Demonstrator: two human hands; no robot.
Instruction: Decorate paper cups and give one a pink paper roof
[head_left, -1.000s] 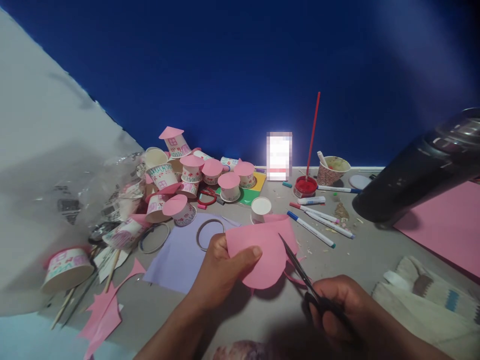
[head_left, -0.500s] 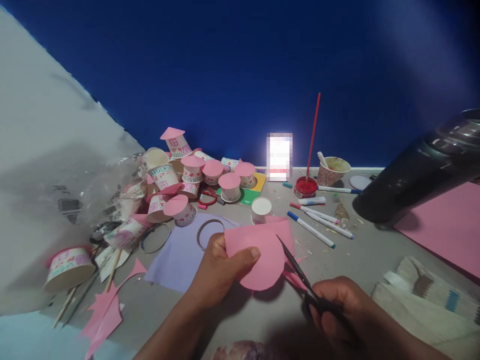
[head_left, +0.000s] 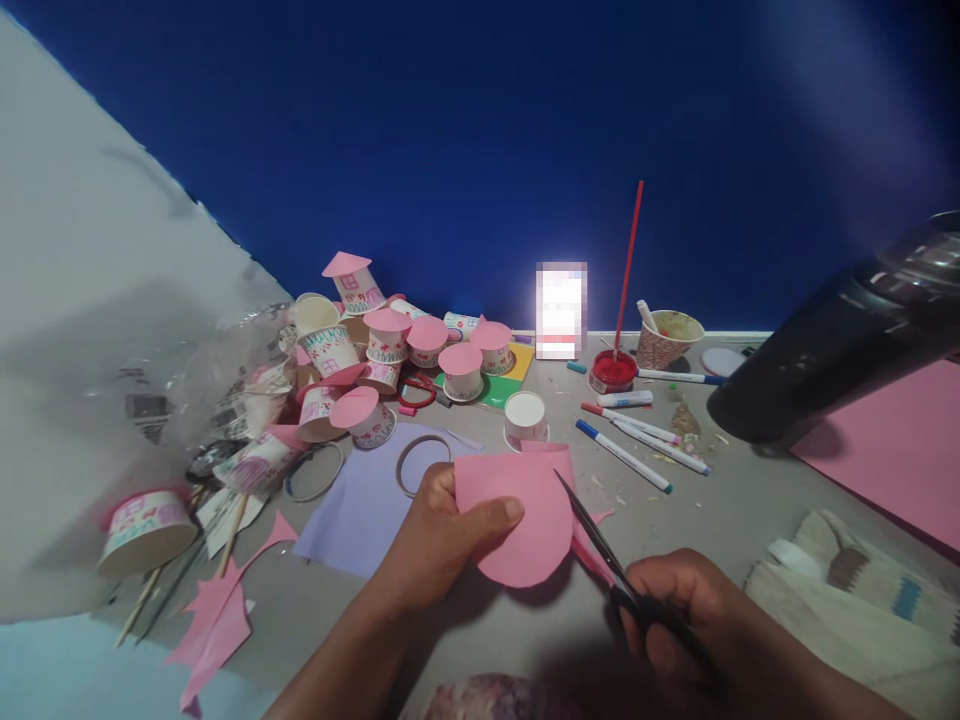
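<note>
My left hand (head_left: 442,535) pinches a piece of pink paper (head_left: 525,515) by its left edge, thumb on top, just above the grey table (head_left: 720,510). The paper's lower edge is cut into a curve. My right hand (head_left: 679,610) grips black scissors (head_left: 600,545), fingers through the handles. Their blades point up and left along the paper's right edge, and a thin pink offcut strip hangs beside them.
A heap of decorated paper cups with pink lids (head_left: 382,350) lies at the back left, by a plastic bag (head_left: 187,390). Marker pens (head_left: 630,440), a red glue pot (head_left: 613,370), a lilac sheet (head_left: 360,500), pink scraps (head_left: 217,620), a black bottle (head_left: 825,350) and folded cloth (head_left: 847,590) surround my hands.
The scissors have worked further up the paper's right edge. The pink flap on the upper right has been trimmed away, leaving the piece narrower and rounder.
</note>
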